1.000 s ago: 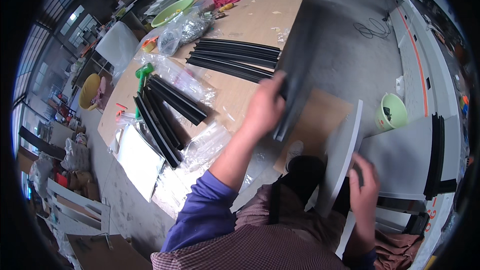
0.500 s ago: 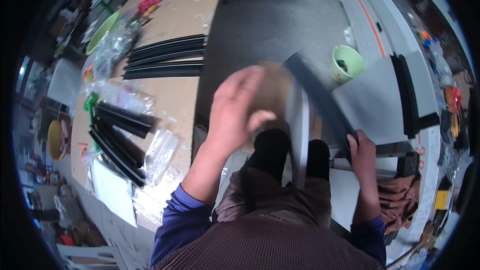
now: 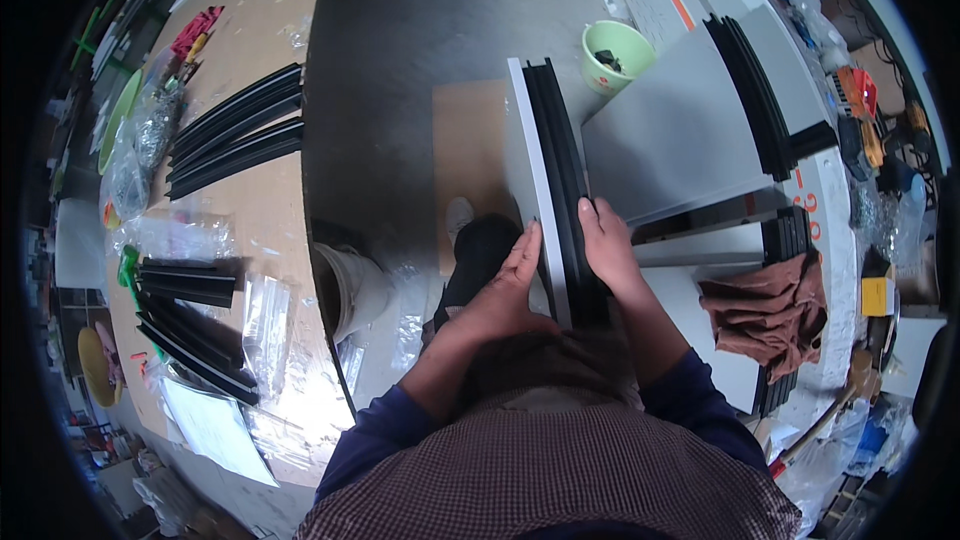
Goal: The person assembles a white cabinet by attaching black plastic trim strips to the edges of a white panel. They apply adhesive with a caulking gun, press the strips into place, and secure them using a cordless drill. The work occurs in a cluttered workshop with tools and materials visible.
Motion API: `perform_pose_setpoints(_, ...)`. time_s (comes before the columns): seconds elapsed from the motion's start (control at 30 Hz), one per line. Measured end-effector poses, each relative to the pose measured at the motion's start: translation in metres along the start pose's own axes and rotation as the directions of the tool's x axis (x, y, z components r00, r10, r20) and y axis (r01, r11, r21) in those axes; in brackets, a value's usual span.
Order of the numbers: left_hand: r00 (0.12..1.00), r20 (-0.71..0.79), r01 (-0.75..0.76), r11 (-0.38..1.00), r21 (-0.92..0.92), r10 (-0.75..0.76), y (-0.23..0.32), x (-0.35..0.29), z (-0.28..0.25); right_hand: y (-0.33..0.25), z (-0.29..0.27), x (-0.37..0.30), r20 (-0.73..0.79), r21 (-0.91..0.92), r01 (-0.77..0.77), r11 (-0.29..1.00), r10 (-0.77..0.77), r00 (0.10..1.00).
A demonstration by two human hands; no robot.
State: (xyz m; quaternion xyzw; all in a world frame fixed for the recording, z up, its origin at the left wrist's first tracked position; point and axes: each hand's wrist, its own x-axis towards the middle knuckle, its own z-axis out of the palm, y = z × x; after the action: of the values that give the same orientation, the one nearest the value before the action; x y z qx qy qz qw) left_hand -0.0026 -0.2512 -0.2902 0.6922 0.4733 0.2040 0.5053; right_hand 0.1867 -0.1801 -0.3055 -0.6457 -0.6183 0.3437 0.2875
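Observation:
A white panel [image 3: 528, 155] stands on edge in front of me, and a long black strip [image 3: 562, 155] lies along its top edge. My left hand [image 3: 503, 285] presses against the panel's left face near its close end. My right hand [image 3: 604, 248] grips the black strip from the right side, fingers curled over it. Both forearms wear dark blue sleeves. More black strips [image 3: 238, 130] lie in rows on the wooden table [image 3: 268, 35] to my left, with shorter ones [image 3: 188, 285] nearer me.
Grey-white panels [image 3: 665, 135] with black strips [image 3: 762, 100] lie stacked to the right. A green bucket [image 3: 615, 52] stands on the concrete floor, cardboard [image 3: 468, 155] beside the panel. A brown rag [image 3: 765, 305] lies right. Plastic bags [image 3: 268, 315] and a white bucket [image 3: 352, 285] are at the table edge.
I turned from the table to the upright panel. The black strip, carried tilted before, now lies along the panel's edge. My left hand came down against the panel; my right moved onto the strip.

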Motion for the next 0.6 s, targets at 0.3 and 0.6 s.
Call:
perform_pose_setpoints(0.3, 0.994, -0.069, -0.082, 0.996, 0.021, 0.083, -0.017, 0.006, 0.017, -0.002, -0.007, 0.002, 0.029, 0.067, 0.013, 0.998, -0.015, 0.999)
perform_pose_setpoints(0.6, 0.992, -0.084, -0.090, 0.996, 0.028, 0.092, -0.012, 0.009, 0.019, -0.017, -0.009, -0.002, -0.009, -0.003, 0.015, 1.000, -0.015, 1.000)
